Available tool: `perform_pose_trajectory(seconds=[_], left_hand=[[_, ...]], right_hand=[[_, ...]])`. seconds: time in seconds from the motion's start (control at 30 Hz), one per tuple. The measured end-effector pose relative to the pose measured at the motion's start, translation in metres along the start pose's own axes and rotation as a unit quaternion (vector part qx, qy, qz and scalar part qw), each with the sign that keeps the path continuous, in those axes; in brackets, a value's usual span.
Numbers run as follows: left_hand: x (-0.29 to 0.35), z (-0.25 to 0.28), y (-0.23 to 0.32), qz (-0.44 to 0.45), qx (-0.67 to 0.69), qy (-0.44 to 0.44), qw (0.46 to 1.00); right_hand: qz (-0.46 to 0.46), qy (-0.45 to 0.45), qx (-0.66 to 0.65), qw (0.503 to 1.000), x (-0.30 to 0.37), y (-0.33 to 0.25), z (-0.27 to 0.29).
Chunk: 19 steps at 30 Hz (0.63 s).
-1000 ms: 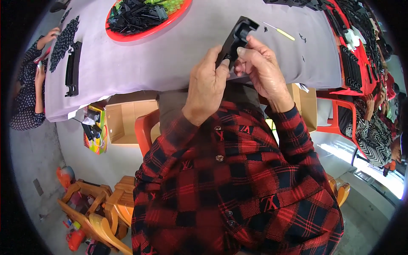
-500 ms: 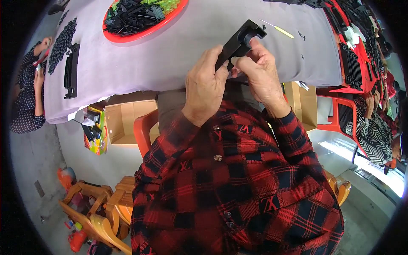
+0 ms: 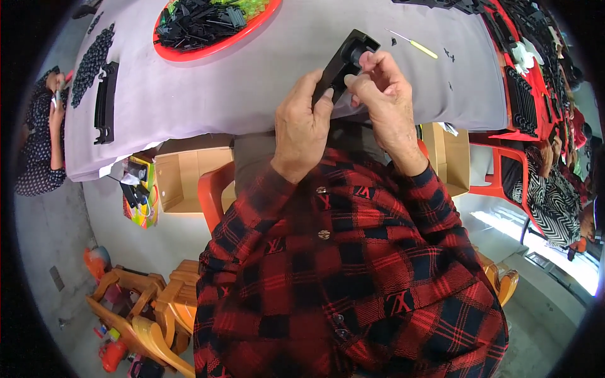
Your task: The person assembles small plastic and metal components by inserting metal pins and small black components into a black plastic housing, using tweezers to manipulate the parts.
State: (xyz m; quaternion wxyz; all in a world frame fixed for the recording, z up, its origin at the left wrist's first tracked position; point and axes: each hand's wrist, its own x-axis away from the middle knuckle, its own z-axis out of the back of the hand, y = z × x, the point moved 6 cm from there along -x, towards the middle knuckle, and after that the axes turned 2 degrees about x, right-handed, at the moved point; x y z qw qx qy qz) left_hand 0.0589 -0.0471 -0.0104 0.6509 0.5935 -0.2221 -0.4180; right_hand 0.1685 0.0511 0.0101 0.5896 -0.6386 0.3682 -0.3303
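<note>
Between my hands, over the table's near edge, is a long black plastic part [image 3: 334, 70] with a round, drum-like end, tilted with that end up and away from me. My left hand [image 3: 300, 126] is closed around its lower left side, with the thumb along the near face. My right hand [image 3: 392, 108] has its index finger against the round end and its thumb on the part's right side. The other right fingers are curled, and whether they hold anything small is hidden. Beyond the part, a thin-shafted pick with a yellow handle [image 3: 423, 50] lies on the cloth.
A red tray [image 3: 214, 51] of black and yellow-green plastic pieces stands far left on the grey tablecloth [image 3: 265, 63]. Long black parts [image 3: 106, 104] and small black round pieces [image 3: 93, 66] lie farther left. Cardboard boxes [image 3: 189, 179] sit below. People work at both sides.
The black part has shifted slightly left and toward me, turning more upright. My right index finger has moved along the round end. A small black bit on the cloth is now uncovered.
</note>
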Motion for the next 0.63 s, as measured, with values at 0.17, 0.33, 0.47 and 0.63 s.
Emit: perform_pose_trajectory(seconds=[0.17, 0.33, 0.47, 0.63], left_hand=[[0.002, 0.000, -0.009, -0.003, -0.027, -0.010, 1.000], [0.004, -0.007, -0.009, -0.016, -0.088, -0.040, 0.995], [0.005, -0.005, -0.006, -0.028, -0.101, -0.025, 0.994], [0.003, -0.003, -0.017, 0.030, -0.056, -0.016, 0.998]], right_hand=[[0.039, 0.002, 0.231, 0.972, -0.007, -0.019, 0.003], [0.176, 0.037, 0.368, 0.912, -0.020, -0.025, 0.013], [0.055, -0.068, 0.404, 0.911, -0.032, -0.014, 0.005], [0.023, -0.071, 0.281, 0.957, -0.034, 0.000, 0.003]])
